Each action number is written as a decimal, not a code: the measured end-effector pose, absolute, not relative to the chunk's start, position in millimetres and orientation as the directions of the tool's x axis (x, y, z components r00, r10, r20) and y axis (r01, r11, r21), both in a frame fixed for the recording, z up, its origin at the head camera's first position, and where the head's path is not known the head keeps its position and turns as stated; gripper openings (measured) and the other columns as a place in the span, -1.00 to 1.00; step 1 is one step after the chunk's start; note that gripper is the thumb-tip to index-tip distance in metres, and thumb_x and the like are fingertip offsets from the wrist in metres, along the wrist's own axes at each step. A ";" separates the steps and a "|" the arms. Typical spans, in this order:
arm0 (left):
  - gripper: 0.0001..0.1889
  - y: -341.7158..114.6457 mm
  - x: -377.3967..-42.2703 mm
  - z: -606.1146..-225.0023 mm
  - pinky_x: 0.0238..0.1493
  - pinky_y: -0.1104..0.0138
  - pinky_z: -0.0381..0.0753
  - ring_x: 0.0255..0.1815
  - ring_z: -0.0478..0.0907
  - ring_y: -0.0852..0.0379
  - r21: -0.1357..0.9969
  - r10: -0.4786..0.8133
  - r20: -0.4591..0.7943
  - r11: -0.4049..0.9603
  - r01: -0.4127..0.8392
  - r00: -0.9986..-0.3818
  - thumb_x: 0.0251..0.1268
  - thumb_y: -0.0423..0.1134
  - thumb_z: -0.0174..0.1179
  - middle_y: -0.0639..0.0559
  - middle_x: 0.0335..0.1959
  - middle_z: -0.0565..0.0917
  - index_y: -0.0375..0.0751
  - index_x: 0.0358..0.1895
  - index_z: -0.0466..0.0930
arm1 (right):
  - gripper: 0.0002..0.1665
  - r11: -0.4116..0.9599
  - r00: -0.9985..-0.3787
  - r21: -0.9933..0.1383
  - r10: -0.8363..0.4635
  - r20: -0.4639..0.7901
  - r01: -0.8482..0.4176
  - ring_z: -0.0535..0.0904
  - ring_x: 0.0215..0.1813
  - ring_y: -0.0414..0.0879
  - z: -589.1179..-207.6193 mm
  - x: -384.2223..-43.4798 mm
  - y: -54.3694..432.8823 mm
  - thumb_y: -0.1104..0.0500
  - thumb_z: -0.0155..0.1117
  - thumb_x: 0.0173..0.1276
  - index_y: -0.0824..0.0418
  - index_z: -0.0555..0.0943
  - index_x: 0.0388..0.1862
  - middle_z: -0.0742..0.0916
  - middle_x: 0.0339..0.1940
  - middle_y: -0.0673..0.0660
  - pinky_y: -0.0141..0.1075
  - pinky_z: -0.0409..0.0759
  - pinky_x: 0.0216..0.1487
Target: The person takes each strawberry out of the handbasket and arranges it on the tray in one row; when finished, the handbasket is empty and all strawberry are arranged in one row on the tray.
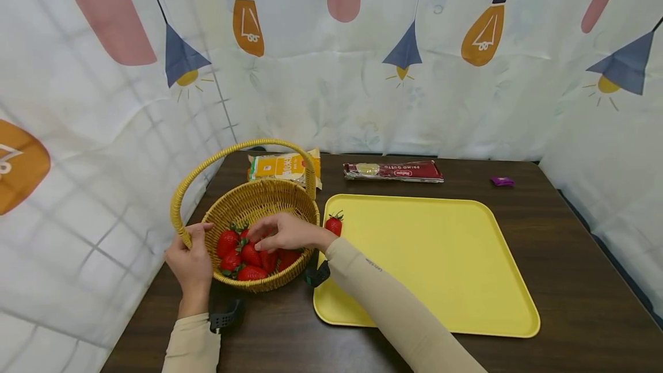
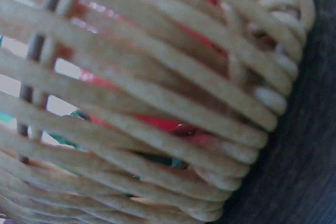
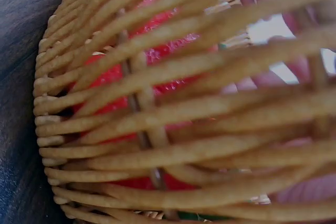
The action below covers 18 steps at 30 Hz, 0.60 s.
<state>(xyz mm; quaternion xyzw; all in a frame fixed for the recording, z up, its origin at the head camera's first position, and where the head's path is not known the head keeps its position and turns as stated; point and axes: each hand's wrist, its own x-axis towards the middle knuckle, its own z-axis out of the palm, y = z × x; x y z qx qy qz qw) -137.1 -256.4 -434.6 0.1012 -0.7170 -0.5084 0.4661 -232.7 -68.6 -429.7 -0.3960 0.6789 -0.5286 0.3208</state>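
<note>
A yellow woven basket [image 1: 266,189] with a tall arched handle holds several red strawberries [image 1: 228,243]. At its left side my left hand [image 1: 190,261] grips the rim near the handle's foot, thumb over the edge. My right hand [image 1: 287,231] reaches over the right rim into the basket, its loosely bent fingers just above or touching the strawberries; its fingertips are partly hidden among them. Both wrist views look through the weave: red fruit [image 2: 160,123] shows behind the left side, and strawberries [image 3: 107,77] behind the right. One more strawberry [image 1: 334,224] lies at the tray's left edge.
A yellow tray [image 1: 414,263] lies right of the basket on the dark wooden table [image 1: 580,304]. Behind are an orange-and-white snack packet [image 1: 282,167], a dark red wrapped bar [image 1: 393,171] and a small purple wrapped piece [image 1: 502,181]. A patterned curtain [image 1: 321,91] encloses the table.
</note>
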 end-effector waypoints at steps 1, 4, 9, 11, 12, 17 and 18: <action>-0.62 -255.8 -136.6 -434.2 -0.66 0.35 -0.07 -0.79 -0.09 0.36 0.824 -0.618 0.565 0.464 0.327 -0.547 0.46 -0.21 0.09 0.53 -0.52 0.60 -0.52 -0.35 0.69 | -0.61 0.143 -0.470 -0.968 -0.882 -0.030 -0.208 0.69 -0.11 -0.07 -430.1 -232.4 -68.9 0.27 0.27 0.37 0.34 0.57 0.16 0.72 -0.06 0.13 -0.22 0.66 -0.11; -0.61 -255.1 -136.1 -434.0 -0.65 0.35 -0.07 -0.79 -0.08 0.36 0.826 -0.615 0.560 0.461 0.323 -0.555 0.46 -0.20 0.09 0.56 -0.51 0.59 -0.52 -0.35 0.69 | -0.62 0.170 -0.453 -0.959 -0.890 -0.051 -0.226 0.69 -0.16 -0.05 -429.9 -231.1 -68.9 0.26 0.26 0.37 0.32 0.58 0.14 0.72 -0.16 0.05 -0.22 0.66 -0.15; -0.63 -255.5 -136.5 -434.3 -0.64 0.35 -0.05 -0.77 -0.07 0.37 0.830 -0.616 0.555 0.456 0.320 -0.559 0.46 -0.21 0.10 0.34 -0.49 0.68 -0.51 -0.34 0.70 | -0.62 0.187 -0.444 -0.961 -0.892 -0.080 -0.202 0.69 -0.15 -0.01 -428.6 -229.8 -69.0 0.26 0.26 0.37 0.31 0.59 0.15 0.72 -0.19 0.02 -0.21 0.67 -0.17; -0.64 -255.5 -136.5 -434.1 -0.64 0.35 -0.05 -0.77 -0.07 0.37 0.829 -0.618 0.556 0.460 0.318 -0.556 0.46 -0.21 0.10 0.24 -0.48 0.71 -0.50 -0.34 0.70 | -0.62 0.195 -0.430 -0.961 -0.898 -0.094 -0.195 0.69 -0.15 -0.01 -429.0 -229.6 -69.6 0.26 0.27 0.36 0.30 0.59 0.15 0.73 -0.17 0.02 -0.21 0.67 -0.17; -0.64 -255.6 -136.4 -434.1 -0.63 0.35 -0.04 -0.77 -0.07 0.37 0.828 -0.620 0.557 0.462 0.317 -0.553 0.46 -0.21 0.10 0.21 -0.47 0.72 -0.50 -0.34 0.70 | -0.62 0.198 -0.420 -0.961 -0.902 -0.101 -0.194 0.70 -0.14 -0.01 -429.1 -229.5 -70.0 0.26 0.28 0.36 0.30 0.60 0.15 0.74 -0.17 0.03 -0.21 0.67 -0.16; -0.63 -256.5 -137.1 -435.4 -0.63 0.35 -0.05 -0.76 -0.08 0.36 0.824 -0.623 0.564 0.465 0.323 -0.543 0.46 -0.22 0.10 0.18 -0.47 0.73 -0.52 -0.35 0.69 | -0.60 0.209 -0.355 -0.961 -0.925 -0.135 -0.179 0.69 -0.13 0.02 -429.1 -229.5 -71.4 0.30 0.28 0.34 0.32 0.59 0.16 0.74 -0.10 0.13 -0.19 0.66 -0.14; -0.64 -256.7 -137.3 -435.5 -0.63 0.35 -0.05 -0.76 -0.08 0.36 0.823 -0.622 0.565 0.465 0.325 -0.541 0.46 -0.23 0.10 0.16 -0.46 0.74 -0.52 -0.35 0.69 | -0.60 0.211 -0.344 -0.961 -0.928 -0.139 -0.181 0.69 -0.13 0.03 -428.9 -229.5 -71.7 0.30 0.28 0.34 0.33 0.59 0.16 0.74 -0.09 0.15 -0.18 0.66 -0.14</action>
